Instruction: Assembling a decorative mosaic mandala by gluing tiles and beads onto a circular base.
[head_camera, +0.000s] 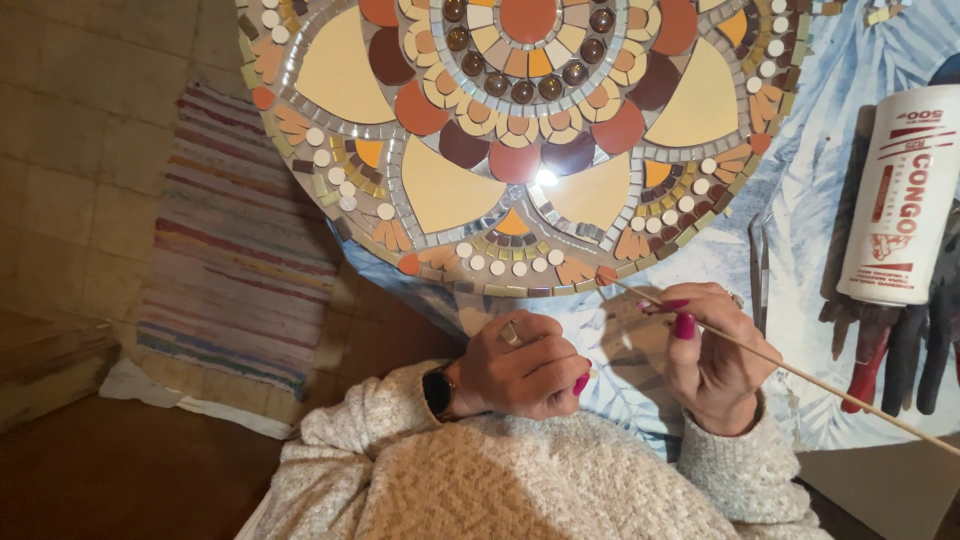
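A thin wooden stick (800, 372) is pinched between the thumb and curled fingers of the right hand (705, 350), passing through the fingertips. Its far tip is laid against the near rim of the round mosaic tabletop (520, 150), at an orange tile, while its long tail is run off to the near right. The left hand (525, 365) is held just left of it, its fingers folded into a loose fist with nothing seen inside; a ring and a wristwatch (437, 390) are worn. Farther right, a white glue bottle (905, 195), dark gloves (900, 350) and metal tweezers (760, 265) are laid on a blue patterned cloth (830, 150). A striped rug (235, 240) is spread left.
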